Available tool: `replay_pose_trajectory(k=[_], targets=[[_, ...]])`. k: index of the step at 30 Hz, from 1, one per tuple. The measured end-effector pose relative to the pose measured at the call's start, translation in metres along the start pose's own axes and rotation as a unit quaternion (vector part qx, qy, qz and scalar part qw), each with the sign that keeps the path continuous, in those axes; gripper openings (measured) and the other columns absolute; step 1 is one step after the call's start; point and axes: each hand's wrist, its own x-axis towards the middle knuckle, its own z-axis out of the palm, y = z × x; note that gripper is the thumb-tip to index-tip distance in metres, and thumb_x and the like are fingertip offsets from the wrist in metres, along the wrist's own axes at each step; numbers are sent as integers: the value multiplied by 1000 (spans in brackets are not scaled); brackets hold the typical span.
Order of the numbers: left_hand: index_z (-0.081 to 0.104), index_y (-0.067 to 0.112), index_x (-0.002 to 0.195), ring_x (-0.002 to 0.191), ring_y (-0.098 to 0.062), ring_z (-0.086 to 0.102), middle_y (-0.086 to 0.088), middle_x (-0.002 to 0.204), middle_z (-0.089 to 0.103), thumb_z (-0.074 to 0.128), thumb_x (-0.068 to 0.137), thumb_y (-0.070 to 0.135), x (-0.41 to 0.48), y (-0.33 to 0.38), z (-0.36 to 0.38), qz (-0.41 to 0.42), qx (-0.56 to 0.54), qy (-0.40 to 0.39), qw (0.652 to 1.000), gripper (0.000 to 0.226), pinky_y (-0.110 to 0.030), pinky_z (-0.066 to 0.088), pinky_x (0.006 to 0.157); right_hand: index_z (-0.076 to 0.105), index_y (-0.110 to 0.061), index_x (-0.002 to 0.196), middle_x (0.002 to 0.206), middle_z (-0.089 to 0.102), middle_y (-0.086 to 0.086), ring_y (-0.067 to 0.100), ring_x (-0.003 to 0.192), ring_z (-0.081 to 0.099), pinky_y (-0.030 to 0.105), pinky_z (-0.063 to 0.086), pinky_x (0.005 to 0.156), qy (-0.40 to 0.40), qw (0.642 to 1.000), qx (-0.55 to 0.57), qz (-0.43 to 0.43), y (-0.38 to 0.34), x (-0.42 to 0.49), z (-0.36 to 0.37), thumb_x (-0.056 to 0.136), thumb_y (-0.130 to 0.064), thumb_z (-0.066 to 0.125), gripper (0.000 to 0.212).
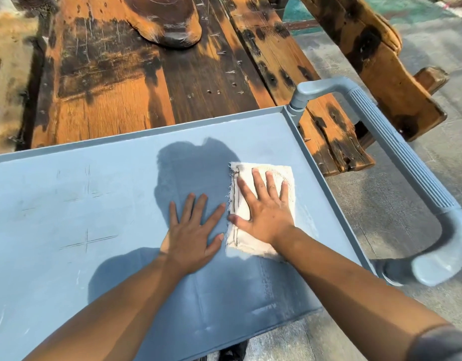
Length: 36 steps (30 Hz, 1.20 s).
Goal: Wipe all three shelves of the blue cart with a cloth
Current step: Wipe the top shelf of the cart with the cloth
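The blue cart's top shelf [68, 209] fills the lower part of the head view, dusty and scratched. A folded white cloth [261, 175] lies flat on it toward the right side. My right hand [263, 207] presses flat on the cloth with the fingers spread. My left hand [193, 233] rests flat on the bare shelf just left of the cloth, fingers apart, holding nothing. The two lower shelves are hidden under the top one.
The cart's grey ribbed handle [396, 155] curves around the right end of the shelf. A worn wooden table [151, 82] stands beyond the far rim, with a wooden bench [375, 61] at the right. Concrete floor [396, 204] lies below the handle.
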Motion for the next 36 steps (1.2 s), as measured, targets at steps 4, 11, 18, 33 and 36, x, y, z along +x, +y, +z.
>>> replay_pose_trajectory(k=[4, 11, 18, 33, 36], targets=[[39, 34, 148, 147, -38, 25, -11, 157, 35, 43, 87, 57, 8, -6, 5, 20, -16, 13, 1000, 66, -70, 18, 111, -12, -39, 158, 168, -19, 6, 38, 152, -20, 67, -8, 117, -5, 1000, -6, 6, 9, 72, -18, 79, -90, 15, 98], [18, 41, 154, 153, -28, 4, -3, 166, 12, 35, 92, 62, 21, -18, 4, 29, -5, 2, 1000, 68, -67, 9, 115, -7, -35, 160, 168, -17, 10, 39, 152, -17, 68, -8, 117, 5, 997, 12, 78, 43, 144, -45, 75, -95, 16, 106], [15, 40, 155, 153, -24, -2, -1, 167, 5, 33, 92, 63, 26, -15, -4, 15, -3, -18, 1000, 69, -65, 7, 117, -12, -28, 160, 166, -20, 16, 42, 152, -18, 64, -8, 119, 9, 992, 5, 129, 51, 120, -42, 77, -94, 10, 109], [8, 38, 155, 152, -27, 4, -2, 167, 4, 20, 92, 64, 27, -17, 5, 7, 21, -10, 1000, 69, -64, 9, 116, -27, -18, 155, 158, -32, 27, 51, 145, -28, 75, -7, 112, -50, 962, 15, 268, -1, -31, 0, 76, -92, 5, 112], [4, 38, 155, 152, -26, 0, -2, 167, 0, 17, 93, 64, 28, -17, 3, 11, 23, -11, 1000, 69, -64, 7, 116, -28, -19, 154, 158, -34, 26, 48, 146, -29, 71, -8, 114, -57, 958, 19, 279, -8, -68, 9, 77, -92, 7, 112]])
